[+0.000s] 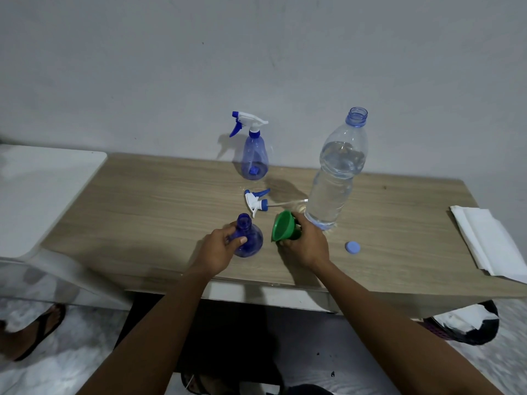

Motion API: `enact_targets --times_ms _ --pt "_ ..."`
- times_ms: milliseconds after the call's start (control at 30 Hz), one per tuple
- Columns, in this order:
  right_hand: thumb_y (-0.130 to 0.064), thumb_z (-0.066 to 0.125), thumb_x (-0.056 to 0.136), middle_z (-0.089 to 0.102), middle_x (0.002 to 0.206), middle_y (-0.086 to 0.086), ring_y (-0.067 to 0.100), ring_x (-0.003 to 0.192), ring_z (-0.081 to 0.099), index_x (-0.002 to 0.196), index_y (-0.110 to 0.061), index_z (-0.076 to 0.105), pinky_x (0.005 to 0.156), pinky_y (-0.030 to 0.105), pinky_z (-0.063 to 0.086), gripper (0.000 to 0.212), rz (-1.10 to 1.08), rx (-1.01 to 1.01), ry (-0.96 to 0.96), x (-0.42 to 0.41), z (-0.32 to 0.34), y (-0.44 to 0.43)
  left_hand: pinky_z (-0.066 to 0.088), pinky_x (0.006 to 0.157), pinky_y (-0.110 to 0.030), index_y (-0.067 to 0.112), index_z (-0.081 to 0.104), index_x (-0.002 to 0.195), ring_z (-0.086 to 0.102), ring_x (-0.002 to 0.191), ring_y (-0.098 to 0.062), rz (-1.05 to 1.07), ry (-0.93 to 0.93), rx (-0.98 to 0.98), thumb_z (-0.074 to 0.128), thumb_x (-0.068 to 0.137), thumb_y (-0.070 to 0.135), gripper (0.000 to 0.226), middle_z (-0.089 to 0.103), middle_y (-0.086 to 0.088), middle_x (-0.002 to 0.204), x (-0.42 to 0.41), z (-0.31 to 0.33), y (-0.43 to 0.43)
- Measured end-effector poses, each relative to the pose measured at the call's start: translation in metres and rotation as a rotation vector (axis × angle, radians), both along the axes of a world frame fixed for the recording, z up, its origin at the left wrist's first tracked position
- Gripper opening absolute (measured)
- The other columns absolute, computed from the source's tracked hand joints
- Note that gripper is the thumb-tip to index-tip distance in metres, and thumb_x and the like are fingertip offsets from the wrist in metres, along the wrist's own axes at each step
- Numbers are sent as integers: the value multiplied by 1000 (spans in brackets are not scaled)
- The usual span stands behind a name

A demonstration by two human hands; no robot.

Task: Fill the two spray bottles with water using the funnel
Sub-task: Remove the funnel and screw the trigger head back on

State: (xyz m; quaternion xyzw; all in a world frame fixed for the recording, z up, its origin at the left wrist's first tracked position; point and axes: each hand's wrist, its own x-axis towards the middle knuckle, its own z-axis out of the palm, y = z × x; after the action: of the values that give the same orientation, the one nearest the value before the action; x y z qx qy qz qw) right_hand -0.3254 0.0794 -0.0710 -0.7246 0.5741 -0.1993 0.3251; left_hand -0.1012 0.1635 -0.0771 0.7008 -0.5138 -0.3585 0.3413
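Your left hand (219, 249) wraps the neck of the open spray bottle (247, 239), a translucent blue, pear-shaped plastic body standing uncapped near the front edge of the wood-grain table (142, 212). Your right hand (306, 243) is clamped on the green funnel (283, 226), a smooth plastic cone tipped on its side just beside that bottle. The removed trigger head (256, 202), white and blue with a thin tube, lies behind. Farther back the second spray bottle (253, 155) stands capped. The clear ribbed water bottle (333, 178) stands open, its round blue cap (352, 247) lying nearby.
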Motion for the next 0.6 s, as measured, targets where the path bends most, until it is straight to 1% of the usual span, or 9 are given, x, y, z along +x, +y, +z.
enact_targets --times_ms 100,167,233,300,367,467,500,567,600 --pt "-32 85 72 66 131 -3 23 116 64 144 -35 45 90 39 54 82 5 9 -3 -1 0 0 49 100 -32 22 65 128 66 107 -11 6 -5 -1 66 94 22 35 71 6 116 -1 2 0" --pt "-29 86 72 63 137 -2 22 121 61 148 -31 41 93 38 53 88 17 21 -12 -3 1 -1 49 100 -32 22 65 129 66 108 -12 10 -10 -2 66 94 22 35 71 6 117 -2 2 0" --pt "-24 86 73 60 141 0 22 126 58 152 -28 38 94 35 49 92 28 31 -32 -5 1 0 50 100 -34 24 65 128 67 107 -12 20 -10 3 67 93 23 35 72 6 116 -1 1 -1" --pt "-24 85 74 57 144 -2 20 129 54 152 -27 38 96 31 46 91 21 15 -76 -6 4 5 50 99 -34 27 66 125 68 105 -11 28 -16 13 68 91 24 34 73 7 113 0 2 -1" --pt "-29 83 75 57 143 -3 17 130 52 149 -27 43 98 26 41 84 4 -64 -131 -4 9 10 50 97 -33 29 67 122 68 104 -11 21 -28 23 69 91 25 32 74 7 110 2 3 -2" --pt "-35 77 82 60 140 0 18 129 51 142 -21 53 103 29 40 66 6 -249 -141 11 22 8 51 94 -27 30 68 121 68 103 -8 15 -25 28 69 90 25 31 74 10 108 2 7 -2" --pt "-35 75 85 60 139 1 19 129 51 141 -20 55 105 31 40 61 20 -273 -134 19 27 4 50 91 -23 30 68 121 67 102 -6 15 -22 27 69 90 24 31 73 11 107 2 9 -1" --pt "-33 73 88 60 140 2 20 130 52 140 -20 56 106 33 41 56 74 -245 -102 36 35 -10 48 85 -15 31 66 123 66 98 -4 21 -20 21 68 91 23 33 74 11 104 4 9 0" --pt "-31 72 88 61 140 2 21 129 53 139 -21 57 106 35 43 54 109 -210 -67 44 35 -20 49 85 -16 33 66 123 66 98 -3 24 -30 19 68 91 24 34 74 12 103 7 10 0"
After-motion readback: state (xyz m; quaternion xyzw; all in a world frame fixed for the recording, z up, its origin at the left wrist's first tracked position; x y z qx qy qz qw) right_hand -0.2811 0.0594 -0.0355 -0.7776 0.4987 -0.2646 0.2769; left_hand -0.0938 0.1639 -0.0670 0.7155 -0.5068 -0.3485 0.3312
